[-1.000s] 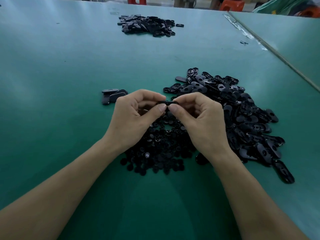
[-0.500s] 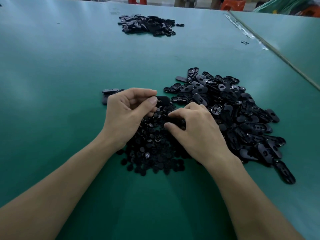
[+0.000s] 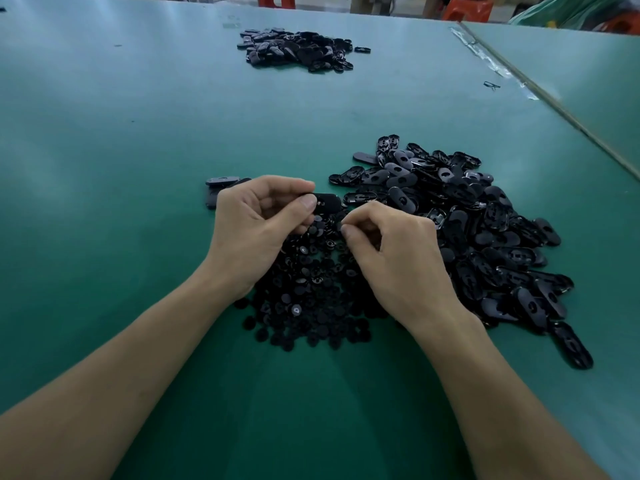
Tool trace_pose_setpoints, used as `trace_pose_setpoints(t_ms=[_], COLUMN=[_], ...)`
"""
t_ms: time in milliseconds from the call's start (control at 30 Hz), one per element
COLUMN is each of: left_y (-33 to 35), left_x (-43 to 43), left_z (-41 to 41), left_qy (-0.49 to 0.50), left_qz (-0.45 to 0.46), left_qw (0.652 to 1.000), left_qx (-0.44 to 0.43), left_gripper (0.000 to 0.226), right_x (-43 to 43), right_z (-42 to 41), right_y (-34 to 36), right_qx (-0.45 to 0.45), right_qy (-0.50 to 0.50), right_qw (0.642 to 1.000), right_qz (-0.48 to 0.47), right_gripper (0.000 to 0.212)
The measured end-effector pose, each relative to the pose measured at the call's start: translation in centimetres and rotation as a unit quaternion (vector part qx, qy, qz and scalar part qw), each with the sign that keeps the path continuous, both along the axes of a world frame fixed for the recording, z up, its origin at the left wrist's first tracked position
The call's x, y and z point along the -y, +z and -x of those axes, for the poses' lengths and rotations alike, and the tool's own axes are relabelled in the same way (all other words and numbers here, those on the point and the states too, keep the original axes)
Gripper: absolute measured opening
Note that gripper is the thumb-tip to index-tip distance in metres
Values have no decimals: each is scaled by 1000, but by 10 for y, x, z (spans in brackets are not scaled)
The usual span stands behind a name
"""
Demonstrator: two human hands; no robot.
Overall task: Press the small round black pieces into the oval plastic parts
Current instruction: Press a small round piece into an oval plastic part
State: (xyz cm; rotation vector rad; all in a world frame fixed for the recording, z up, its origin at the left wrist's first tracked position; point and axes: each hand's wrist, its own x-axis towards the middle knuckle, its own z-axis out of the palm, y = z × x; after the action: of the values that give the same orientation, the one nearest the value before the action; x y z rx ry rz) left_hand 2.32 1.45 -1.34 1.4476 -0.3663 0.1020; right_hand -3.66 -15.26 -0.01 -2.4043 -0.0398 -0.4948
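My left hand (image 3: pixel 256 223) pinches a black oval plastic part (image 3: pixel 327 203) between thumb and fingers, just above the heap of small round black pieces (image 3: pixel 311 299). My right hand (image 3: pixel 398 251) sits to its right with fingers curled and thumb and forefinger pinched together at the heap's top; whatever it pinches is too small and dark to make out. A big pile of loose oval parts (image 3: pixel 485 237) lies right of my hands.
A few oval parts (image 3: pixel 221 183) lie stacked just beyond my left hand. A second heap of black parts (image 3: pixel 301 50) sits far back on the green table (image 3: pixel 104 168). A seam to another table (image 3: pixel 554 102) runs along the right.
A second ago both hands held one oval part together. My right hand then dropped to the round pieces and has now risen a little with fingers pinched; my left kept the oval part.
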Motion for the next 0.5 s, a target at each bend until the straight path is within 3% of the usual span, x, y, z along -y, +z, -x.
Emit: trace_pose_setpoints(t_ms=[267,400,500], left_y=[0,0,0], left_x=[0,0,0], left_z=[0,0,0], left_qy=[1,-1,0], left_qz=[-6,-5,-6], left_qw=[1000,1000,1000], left_qx=[0,-1,-1], left_gripper=[15,13,12], right_x=[0,-1,-1], right_z=[-1,0,1], right_y=[3,7,7], right_qx=[12,8,6], right_qy=[-6,1,10], right_qw=[1000,1000,1000], right_qz=[-10,-7,-17], right_gripper=[9,22,17])
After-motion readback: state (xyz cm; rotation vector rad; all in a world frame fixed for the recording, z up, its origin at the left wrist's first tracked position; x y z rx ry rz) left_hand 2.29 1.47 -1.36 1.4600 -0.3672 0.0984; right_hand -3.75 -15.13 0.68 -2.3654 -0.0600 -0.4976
